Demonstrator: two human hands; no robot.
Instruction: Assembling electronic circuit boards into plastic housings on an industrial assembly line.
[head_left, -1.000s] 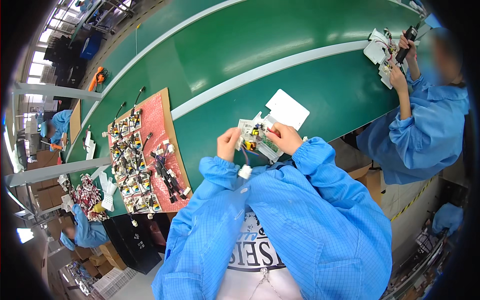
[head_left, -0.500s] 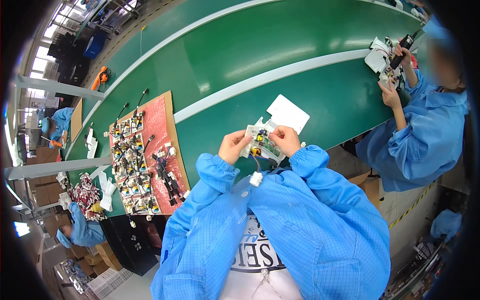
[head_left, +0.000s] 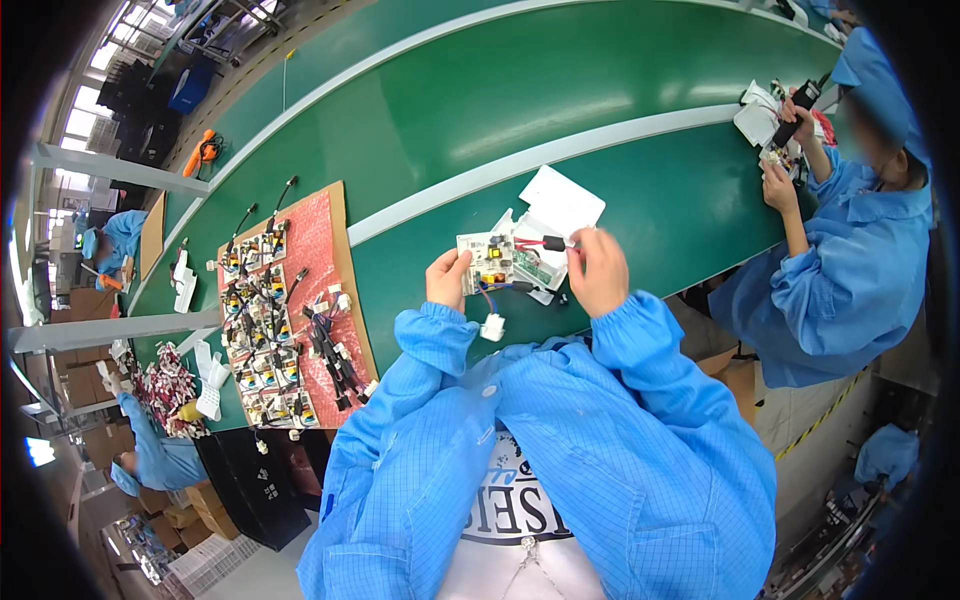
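My left hand (head_left: 447, 280) is closed on the left edge of a circuit board (head_left: 474, 262) with yellow and dark parts. From the board's lower side a short cable hangs, ending in a white connector (head_left: 492, 327). Red wires run right from the board into a black sleeve (head_left: 553, 243), and my right hand (head_left: 600, 272) pinches the end of this cable. Under and behind the board lies a white plastic housing (head_left: 545, 285) with a greenish board in it. A flat white panel (head_left: 565, 200) rests on the green table just beyond.
To the left, rows of circuit boards (head_left: 265, 330) and a bundle of black cables (head_left: 335, 355) lie on pink bubble wrap (head_left: 318, 235) over cardboard. A co-worker (head_left: 830, 240) at the right handles a similar white assembly. A white rail (head_left: 540, 160) runs along the table.
The circuit board has shifted left with my left hand, off to the side of the housing. My right hand has moved right, drawing the red-wired cable out straight. The white panel sits slightly farther left.
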